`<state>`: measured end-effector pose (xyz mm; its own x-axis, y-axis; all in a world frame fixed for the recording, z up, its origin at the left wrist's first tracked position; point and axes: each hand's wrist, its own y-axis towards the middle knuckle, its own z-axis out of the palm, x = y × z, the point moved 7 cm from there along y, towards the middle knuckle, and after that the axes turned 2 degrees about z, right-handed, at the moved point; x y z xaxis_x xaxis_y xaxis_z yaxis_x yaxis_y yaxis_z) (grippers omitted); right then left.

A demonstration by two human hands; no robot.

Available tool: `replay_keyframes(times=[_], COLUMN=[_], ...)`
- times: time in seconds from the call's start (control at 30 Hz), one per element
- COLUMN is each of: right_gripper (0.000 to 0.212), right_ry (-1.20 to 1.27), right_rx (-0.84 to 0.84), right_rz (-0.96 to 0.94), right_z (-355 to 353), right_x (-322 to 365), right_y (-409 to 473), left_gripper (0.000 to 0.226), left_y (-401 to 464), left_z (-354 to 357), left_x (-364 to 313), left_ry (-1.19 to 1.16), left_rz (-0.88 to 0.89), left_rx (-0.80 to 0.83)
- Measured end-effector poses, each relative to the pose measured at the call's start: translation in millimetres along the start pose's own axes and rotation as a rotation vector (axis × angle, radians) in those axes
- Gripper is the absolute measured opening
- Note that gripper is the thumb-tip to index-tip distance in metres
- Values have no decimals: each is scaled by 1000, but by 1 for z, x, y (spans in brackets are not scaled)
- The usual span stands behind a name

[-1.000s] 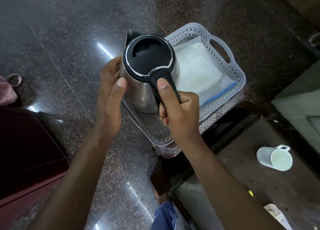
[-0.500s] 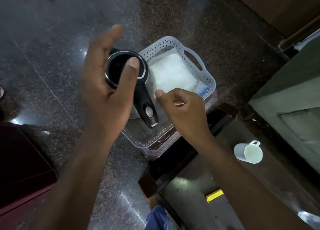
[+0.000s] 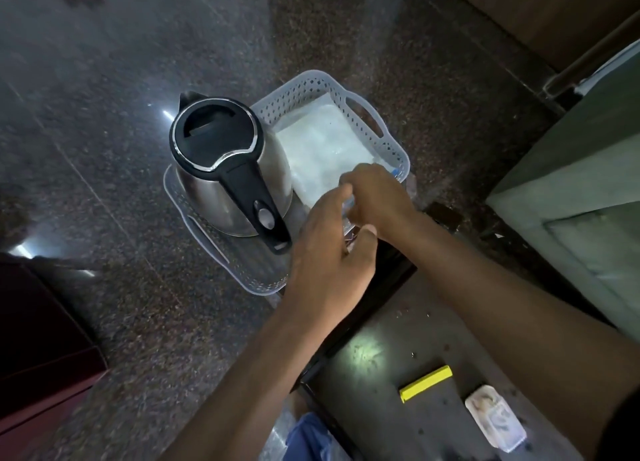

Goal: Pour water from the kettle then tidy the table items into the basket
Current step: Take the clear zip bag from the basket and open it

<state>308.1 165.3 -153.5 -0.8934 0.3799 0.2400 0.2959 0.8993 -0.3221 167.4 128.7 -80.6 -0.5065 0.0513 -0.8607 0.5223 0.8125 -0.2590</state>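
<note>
A steel kettle point(image 3: 221, 162) with a black lid and handle stands upright in the left half of a white perforated basket point(image 3: 363, 114). A clear plastic packet point(image 3: 318, 145) lies flat in the basket's right half. My left hand point(image 3: 329, 252) reaches over the basket's near right edge, index finger and thumb spread apart, just right of the kettle handle. My right hand point(image 3: 377, 197) hovers at the same edge with fingers curled down over the packet's corner and the rim; whether it grips anything is hidden.
A dark table point(image 3: 374, 356) at lower right carries a yellow stick-shaped object point(image 3: 426, 382) and a small white packet point(image 3: 495, 422). A green cushioned seat point(image 3: 571, 218) is at right, dark red furniture point(image 3: 34, 339) at left. Speckled granite floor surrounds the basket.
My right hand let go of the kettle handle and the kettle now stands in the basket. Both hands moved right to the basket's near right edge. The mug has left the view.
</note>
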Motion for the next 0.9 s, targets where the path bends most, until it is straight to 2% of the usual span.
replay_keyframes(times=[0.1, 0.23, 0.5, 0.77, 0.9], right_gripper=[25, 27, 25, 10, 10], right_ry=[-57, -146, -190, -57, 39], right_rx=[10, 38, 8, -201, -258], right_rz=[7, 22, -11, -92, -157], right_z=[4, 7, 3, -27, -43], right_x=[-3, -1, 3, 11, 20], right_y=[9, 17, 19, -4, -17], left_gripper=[66, 69, 73, 70, 59], left_y=[7, 17, 26, 30, 27], left_z=[14, 25, 37, 27, 20], left_x=[23, 47, 61, 56, 49], left_ry=[149, 277, 266, 87, -28], left_rz=[-93, -202, -226, -163, -73], left_rx=[72, 170, 193, 56, -85])
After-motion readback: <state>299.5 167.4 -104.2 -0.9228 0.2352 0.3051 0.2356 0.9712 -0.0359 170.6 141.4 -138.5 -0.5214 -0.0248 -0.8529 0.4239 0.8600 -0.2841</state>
